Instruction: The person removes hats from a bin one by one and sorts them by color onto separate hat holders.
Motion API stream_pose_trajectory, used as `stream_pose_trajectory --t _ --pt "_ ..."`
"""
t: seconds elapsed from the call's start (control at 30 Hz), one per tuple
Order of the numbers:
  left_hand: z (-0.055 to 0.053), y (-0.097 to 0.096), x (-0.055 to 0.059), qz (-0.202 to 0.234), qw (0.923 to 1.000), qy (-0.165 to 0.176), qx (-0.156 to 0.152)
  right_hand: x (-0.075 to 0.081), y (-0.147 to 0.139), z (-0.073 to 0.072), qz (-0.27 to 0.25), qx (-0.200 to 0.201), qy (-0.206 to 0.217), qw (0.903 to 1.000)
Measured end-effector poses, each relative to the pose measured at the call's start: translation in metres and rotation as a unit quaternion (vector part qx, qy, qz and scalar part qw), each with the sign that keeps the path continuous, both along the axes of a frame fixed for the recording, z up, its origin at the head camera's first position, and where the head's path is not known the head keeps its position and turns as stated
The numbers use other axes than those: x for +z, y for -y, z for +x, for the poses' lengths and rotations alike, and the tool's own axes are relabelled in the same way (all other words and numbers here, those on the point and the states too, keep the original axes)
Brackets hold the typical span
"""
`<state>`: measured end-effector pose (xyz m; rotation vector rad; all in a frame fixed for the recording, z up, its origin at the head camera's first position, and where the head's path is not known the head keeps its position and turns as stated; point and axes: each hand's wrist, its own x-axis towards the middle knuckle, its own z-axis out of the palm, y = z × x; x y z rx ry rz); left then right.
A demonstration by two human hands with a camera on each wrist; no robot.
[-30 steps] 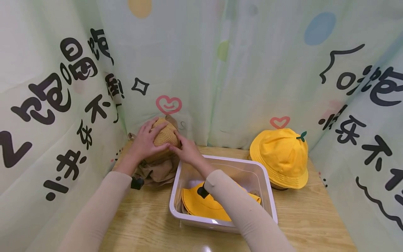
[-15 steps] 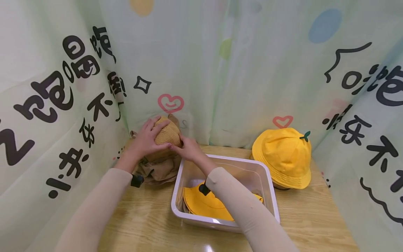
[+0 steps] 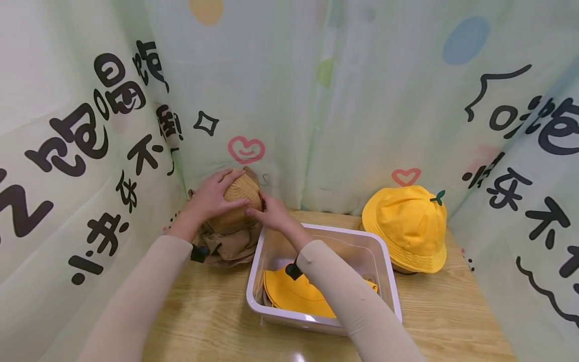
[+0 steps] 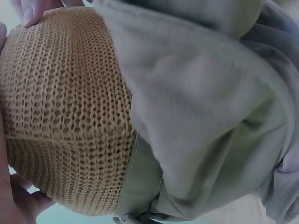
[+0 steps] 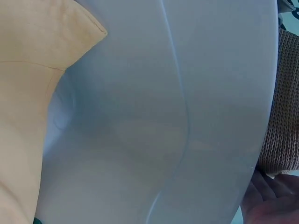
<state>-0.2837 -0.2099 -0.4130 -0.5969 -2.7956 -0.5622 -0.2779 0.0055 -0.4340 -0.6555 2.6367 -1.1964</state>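
At the back left of the table, both hands hold a tan knitted hat point(image 3: 245, 189) over a brown cloth hat point(image 3: 235, 247). My left hand point(image 3: 210, 201) grips the knitted hat's left side, fingers over the top and thumb across the front. On the right side, my right hand point(image 3: 273, 215) has its thumb in front and its fingers partly hidden behind. The left wrist view shows the coarse knit point(image 4: 70, 93) close up, with the wide cloth brim point(image 4: 196, 93) spreading below it. In the right wrist view only part of the right hand point(image 5: 275, 200) shows, at the knit's edge.
A white plastic bin point(image 3: 323, 322) stands in the middle, holding a folded yellow hat point(image 3: 296, 296). To its right, another yellow hat point(image 3: 404, 226) with a green sprout sits upright. Printed curtains point(image 3: 289, 100) hang behind and on both sides of the wooden table point(image 3: 212, 317).
The fingers of my left hand have drawn closer together over the knitted hat's top. Both hands stay on it in nearly the same place. The head view has shifted slightly.
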Motion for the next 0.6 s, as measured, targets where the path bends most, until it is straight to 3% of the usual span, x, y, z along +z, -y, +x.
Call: stream_pose_trajectory --t 0.1,0.37,0.6 --pt "0.000 -0.001 -0.001 -0.002 1.0000 0.005 0.003 0.000 -0.001 -0.002 0.008 0.006 -0.006 0.9999" --pt "0.004 0.002 -0.022 0.026 0.9994 -0.022 0.003 -0.010 0.000 -0.001 0.037 0.004 0.010 0.9993" --pt "0.004 0.003 -0.015 0.014 0.9998 -0.011 0.004 -0.008 0.002 0.000 0.022 0.001 0.010 0.9997"
